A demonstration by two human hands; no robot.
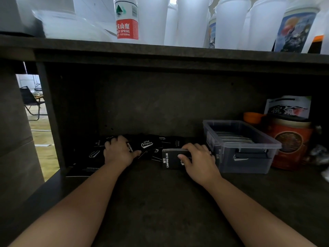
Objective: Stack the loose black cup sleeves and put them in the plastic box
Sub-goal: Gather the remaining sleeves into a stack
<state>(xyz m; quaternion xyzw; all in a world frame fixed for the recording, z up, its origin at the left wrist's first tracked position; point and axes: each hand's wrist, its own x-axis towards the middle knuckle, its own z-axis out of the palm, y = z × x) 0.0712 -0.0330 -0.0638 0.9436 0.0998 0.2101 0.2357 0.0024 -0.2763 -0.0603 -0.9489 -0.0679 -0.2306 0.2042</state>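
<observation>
Loose black cup sleeves (147,144) with white print lie scattered along the back of the dark lower shelf. My left hand (118,151) reaches among them and pinches one sleeve between thumb and fingers. A neat stack of black sleeves (170,159) marked "CAMPING CLUB" stands on edge beside it, and my right hand (197,161) grips this stack from the right, thumb on its front face. Just to the right stands the clear plastic box (249,157), which holds a layer of flat sleeves.
An orange-red round tin (292,143) and a printed paper bag (288,106) stand right of the box. The upper shelf (160,56) overhangs low, carrying a water bottle (127,18) and white cups (231,22). More sleeves (85,168) lie at the shelf's left edge.
</observation>
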